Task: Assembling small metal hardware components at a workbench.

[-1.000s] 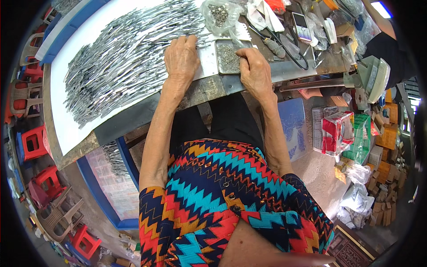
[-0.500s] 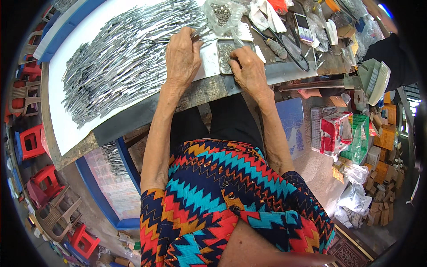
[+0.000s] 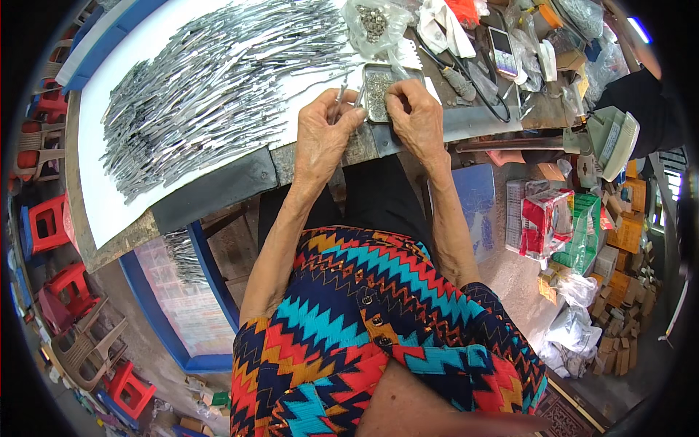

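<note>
— So, where did we have our hands just then?

— Both up at twelve o'clock, at the near edge of the workbench [image 3: 218, 191]. Our left hand [image 3: 320, 138] was closed around a thin metal rod [image 3: 339, 98], its tip sticking up past the fingers. Our right hand [image 3: 416, 116] sat just beside it at three o'clock, fingertips pinched together over the small metal tray [image 3: 375, 91] of tiny grey bits. Whether it had actually picked one up, we could not tell.

— And the two hands, touching?

— Close, nearly meeting above the tray, but a narrow gap showed between them.

— What lay around us?

— A wide heap of metal rods [image 3: 211, 87] spread on a white sheet [image 3: 109, 211] toward ten o'clock. Behind the tray, at twelve, a clear bag of small parts [image 3: 373, 22]. At one o'clock a phone [image 3: 502, 52] and a black cable [image 3: 489, 102]. Red stools [image 3: 51, 222] stood at nine o'clock, beyond the bench.
</note>
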Demonstrator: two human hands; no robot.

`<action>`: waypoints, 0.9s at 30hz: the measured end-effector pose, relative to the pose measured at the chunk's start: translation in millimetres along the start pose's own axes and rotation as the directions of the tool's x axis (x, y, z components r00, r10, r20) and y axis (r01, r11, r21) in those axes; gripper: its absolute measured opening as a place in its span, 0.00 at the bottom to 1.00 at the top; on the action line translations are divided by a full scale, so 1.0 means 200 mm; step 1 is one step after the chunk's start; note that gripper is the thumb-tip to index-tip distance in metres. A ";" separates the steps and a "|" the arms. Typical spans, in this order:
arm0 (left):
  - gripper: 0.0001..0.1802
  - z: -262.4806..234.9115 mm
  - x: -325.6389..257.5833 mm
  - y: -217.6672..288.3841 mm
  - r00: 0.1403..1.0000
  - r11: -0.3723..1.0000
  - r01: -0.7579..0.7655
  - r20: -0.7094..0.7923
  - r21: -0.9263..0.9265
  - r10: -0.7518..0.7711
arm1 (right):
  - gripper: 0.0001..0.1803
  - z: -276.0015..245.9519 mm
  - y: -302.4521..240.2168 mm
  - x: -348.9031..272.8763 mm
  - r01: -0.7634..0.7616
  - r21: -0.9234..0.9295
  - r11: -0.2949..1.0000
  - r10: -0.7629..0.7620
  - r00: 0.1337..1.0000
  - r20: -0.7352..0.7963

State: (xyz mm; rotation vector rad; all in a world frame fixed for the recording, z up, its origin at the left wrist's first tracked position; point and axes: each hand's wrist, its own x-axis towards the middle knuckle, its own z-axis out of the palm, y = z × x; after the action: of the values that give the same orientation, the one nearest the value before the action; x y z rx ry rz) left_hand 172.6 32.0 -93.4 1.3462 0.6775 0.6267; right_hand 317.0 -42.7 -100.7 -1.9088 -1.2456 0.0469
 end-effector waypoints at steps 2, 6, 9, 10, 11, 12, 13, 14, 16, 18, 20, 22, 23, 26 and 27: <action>0.15 0.01 0.00 -0.02 0.998 0.995 0.052 0.027 -0.089 -0.050 | 0.03 -0.01 -0.01 0.00 -0.096 0.044 0.994 0.096 0.995 0.016; 0.15 0.04 0.00 -0.03 0.994 0.952 0.111 0.027 -0.285 -0.107 | 0.04 -0.03 -0.01 0.01 -0.264 0.261 0.929 0.254 0.965 0.070; 0.15 0.07 0.01 -0.05 0.993 0.932 0.117 0.020 -0.342 -0.117 | 0.05 -0.05 -0.04 0.01 -0.249 0.424 0.871 0.238 0.968 0.078; 0.15 0.07 0.01 -0.05 0.994 0.930 0.106 0.004 -0.352 -0.112 | 0.05 -0.05 -0.05 0.01 -0.249 0.426 0.870 0.239 0.968 0.078; 0.15 0.07 0.00 -0.05 0.994 0.931 0.107 0.004 -0.350 -0.113 | 0.05 -0.05 -0.06 0.01 -0.279 0.492 0.825 0.258 0.960 0.111; 0.15 0.07 0.00 -0.04 0.992 0.932 0.112 -0.011 -0.346 -0.124 | 0.06 -0.05 -0.06 0.01 -0.307 0.552 0.775 0.275 0.951 0.142; 0.15 0.07 0.00 -0.03 0.991 0.932 0.118 -0.026 -0.342 -0.135 | 0.06 -0.05 -0.06 0.01 -0.307 0.552 0.775 0.277 0.951 0.140; 0.15 0.08 0.00 -0.03 0.991 0.933 0.119 -0.024 -0.341 -0.135 | 0.06 -0.04 -0.05 0.00 -0.313 0.630 0.711 0.265 0.949 0.172; 0.14 0.08 0.01 -0.04 0.987 0.934 0.133 -0.040 -0.332 -0.154 | 0.07 -0.03 -0.04 0.00 -0.318 0.702 0.638 0.249 0.947 0.202; 0.14 0.08 0.01 -0.03 0.989 0.934 0.121 -0.039 -0.335 -0.142 | 0.08 -0.03 -0.05 0.00 -0.301 0.722 0.623 0.213 0.953 0.214; 0.14 0.09 0.00 -0.03 0.991 0.935 0.108 -0.038 -0.339 -0.129 | 0.08 -0.03 -0.06 0.00 -0.305 0.727 0.616 0.215 0.952 0.217; 0.14 0.09 0.00 -0.03 0.993 0.942 0.084 -0.050 -0.324 -0.106 | 0.08 -0.02 -0.08 0.00 -0.308 0.733 0.607 0.213 0.951 0.224; 0.14 0.09 0.00 -0.03 0.993 0.943 0.083 -0.052 -0.324 -0.105 | 0.08 -0.02 -0.09 0.00 -0.317 0.750 0.580 0.228 0.948 0.224; 0.14 0.10 -0.01 -0.02 0.993 0.960 0.089 -0.047 -0.264 -0.105 | 0.08 -0.02 -0.08 0.00 -0.348 0.786 0.510 0.256 0.934 0.248; 0.14 0.10 -0.01 -0.01 0.995 0.967 0.072 -0.044 -0.246 -0.086 | 0.07 -0.02 -0.08 -0.01 -0.370 0.806 0.461 0.261 0.925 0.275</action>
State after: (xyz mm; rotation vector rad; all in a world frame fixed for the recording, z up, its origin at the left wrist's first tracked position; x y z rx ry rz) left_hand 186.5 17.6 -94.0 1.0720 0.6708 0.6615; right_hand 306.6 -43.8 -88.1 -1.1997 -0.6631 0.8412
